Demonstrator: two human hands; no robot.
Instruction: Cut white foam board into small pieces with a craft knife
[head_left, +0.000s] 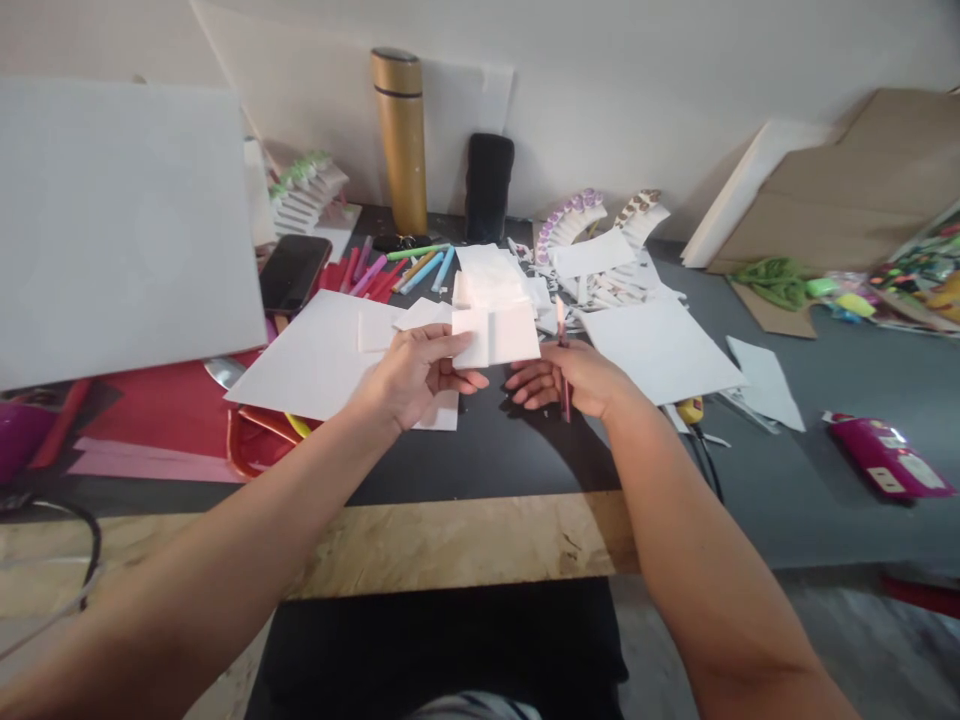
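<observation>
My left hand (427,375) pinches a small white card (514,337) between thumb and fingers, raised over the dark table. A narrow grey line or gap runs down the card, and I cannot tell whether it is one folded piece or two. My right hand (574,375), just right of the card, holds a slim dark-red, pen-like tool (564,385) upright; its pale tip points away from me. Whether the tool is a pencil or a craft knife is not plain. Behind the card lie more white paper pieces (491,270). Under my left hand is a large white sheet (307,350).
Coloured markers (424,270), a phone (296,272), a gold flask (401,140) and a black upright object (489,185) stand or lie at the back. Another white sheet (660,345) and paper scraps are on the right, with a magenta device (889,455) beyond.
</observation>
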